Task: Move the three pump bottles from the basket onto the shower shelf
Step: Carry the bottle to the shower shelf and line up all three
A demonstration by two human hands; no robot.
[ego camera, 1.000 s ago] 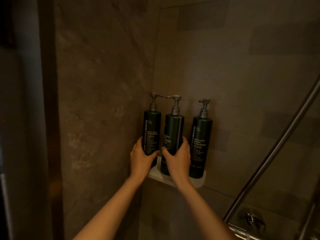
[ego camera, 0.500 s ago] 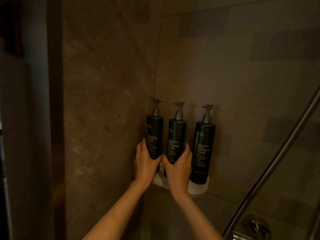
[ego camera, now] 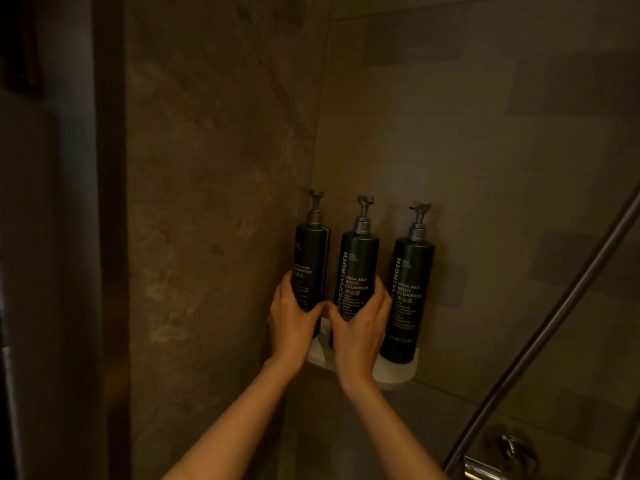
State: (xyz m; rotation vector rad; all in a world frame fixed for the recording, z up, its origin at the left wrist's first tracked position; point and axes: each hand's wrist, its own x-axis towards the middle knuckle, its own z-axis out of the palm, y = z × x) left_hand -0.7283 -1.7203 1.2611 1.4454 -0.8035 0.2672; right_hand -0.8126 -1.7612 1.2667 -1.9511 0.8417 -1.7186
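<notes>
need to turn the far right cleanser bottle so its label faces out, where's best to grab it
Grip the right-hand bottle around the lower half of its round body, coming from the front and its open right side. It stands upright on the shelf, and the right hand on the middle bottle crowds its left. Avoid the thin pump neck.

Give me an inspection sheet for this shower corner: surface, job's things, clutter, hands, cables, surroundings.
Surface: white corner shelf, fixed where two tiled walls meet.
Job's things: three dark green pump bottles stand upright on the shelf: shampoo bottle at left, middle bottle and right bottle, both labelled body cleanser. No basket in view.
Clutter: nothing seen.
Hands: left hand has its grip around the shampoo bottle; right hand has its grip around the middle bottle.
Cables: nothing seen.
Surroundings: slanted metal bar at right, tap fitting below it; dim light.
</notes>
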